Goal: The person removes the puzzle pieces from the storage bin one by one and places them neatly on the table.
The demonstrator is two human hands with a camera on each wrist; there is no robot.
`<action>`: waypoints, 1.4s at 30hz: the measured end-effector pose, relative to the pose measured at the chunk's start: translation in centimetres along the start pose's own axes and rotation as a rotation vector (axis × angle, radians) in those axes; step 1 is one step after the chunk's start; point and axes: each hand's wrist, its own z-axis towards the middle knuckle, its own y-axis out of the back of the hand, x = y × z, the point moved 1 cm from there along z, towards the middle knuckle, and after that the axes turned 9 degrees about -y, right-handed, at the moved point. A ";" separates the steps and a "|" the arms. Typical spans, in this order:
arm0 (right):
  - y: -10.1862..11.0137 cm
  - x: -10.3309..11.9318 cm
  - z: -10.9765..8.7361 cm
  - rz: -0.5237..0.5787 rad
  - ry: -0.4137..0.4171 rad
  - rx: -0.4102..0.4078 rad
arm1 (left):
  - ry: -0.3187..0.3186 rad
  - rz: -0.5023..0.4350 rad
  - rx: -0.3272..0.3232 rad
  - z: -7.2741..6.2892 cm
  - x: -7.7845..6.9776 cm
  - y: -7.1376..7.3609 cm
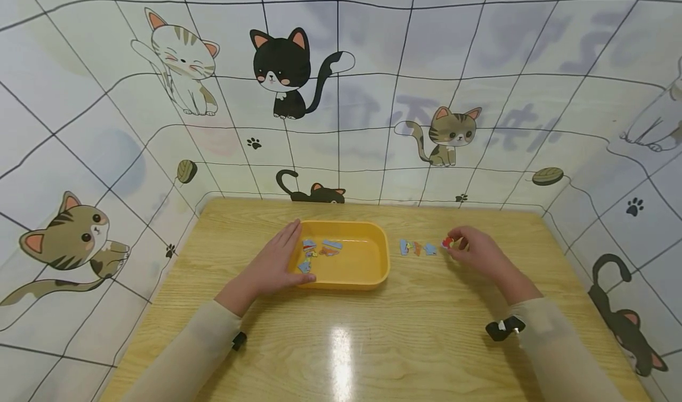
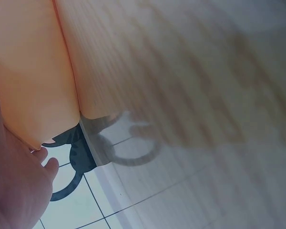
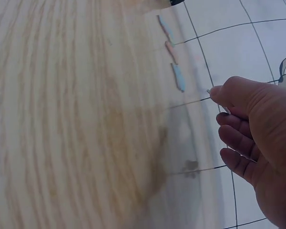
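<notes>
A yellow plastic tray (image 1: pixel 346 284) lies on the table with several small puzzle pieces (image 1: pixel 329 251) grouped in its left part. My left hand (image 1: pixel 274 263) rests against the tray's left end, fingers straight along the side and thumb by the near rim. On the table right of the tray, a row of thin, flat pieces (image 1: pixel 418 248) shows blue, yellow and orange. Just past the row's right end, my right hand (image 1: pixel 476 251) pinches a red puzzle piece (image 1: pixel 447 243) between thumb and fingertips. From the right wrist, that hand (image 3: pixel 257 138) hides most of the piece.
The wood-grain table (image 1: pixel 426 343) ends at a wall covering (image 1: pixel 367 112) printed with cats and grid lines, which stands at the back and both sides. Dark wrist straps (image 1: pixel 505 328) sit at the cuffs of both sleeves.
</notes>
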 end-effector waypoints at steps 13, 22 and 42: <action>-1.2 -1.0 0.4 0.041 -0.040 0.050 | 0.004 0.001 0.007 0.0 -0.2 0.2; -1.6 -1.0 0.6 0.014 -0.044 0.069 | 0.015 0.005 0.009 0.0 -0.2 0.1; -1.8 -1.6 0.9 0.035 -0.082 0.116 | 0.001 0.010 0.005 0.1 0.1 0.0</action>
